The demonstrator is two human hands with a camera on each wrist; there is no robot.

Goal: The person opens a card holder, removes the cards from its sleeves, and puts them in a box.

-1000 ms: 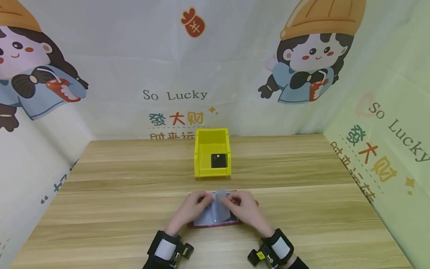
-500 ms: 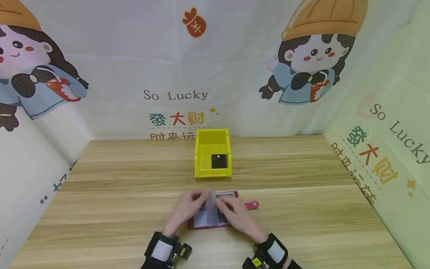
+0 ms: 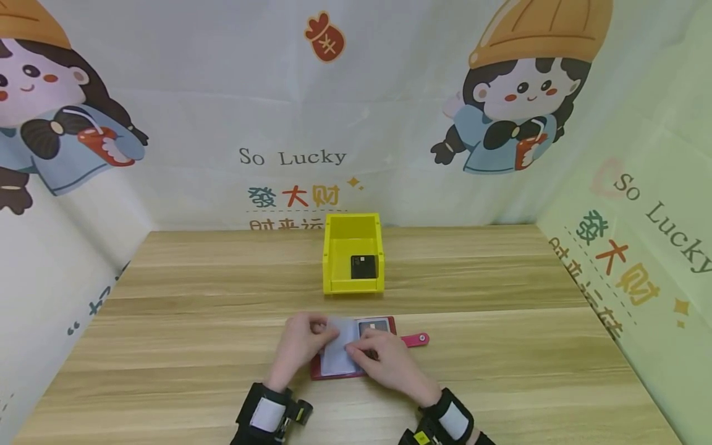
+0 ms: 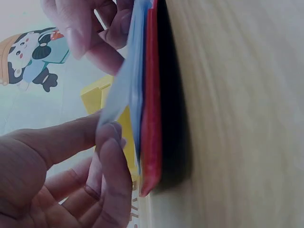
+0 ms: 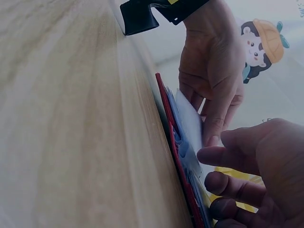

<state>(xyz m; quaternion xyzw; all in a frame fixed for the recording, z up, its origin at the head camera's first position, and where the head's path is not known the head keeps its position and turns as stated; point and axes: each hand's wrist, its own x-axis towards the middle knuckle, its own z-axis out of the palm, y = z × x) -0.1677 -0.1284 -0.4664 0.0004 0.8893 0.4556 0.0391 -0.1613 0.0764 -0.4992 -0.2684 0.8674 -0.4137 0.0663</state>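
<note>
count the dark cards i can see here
2: one black card lies in the yellow bin; another sits in the red card holder's right page. Others may be hidden under sleeves.

"So Lucky" on backdrop

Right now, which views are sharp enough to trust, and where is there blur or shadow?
Head view: evenly lit and sharp, card holder and yellow bin crisp, walls bowed by the wide lens. Left wrist view: table smeared, dark shadow beside the red cover. Right wrist view: dim, near table soft, left hand clearer.
</note>
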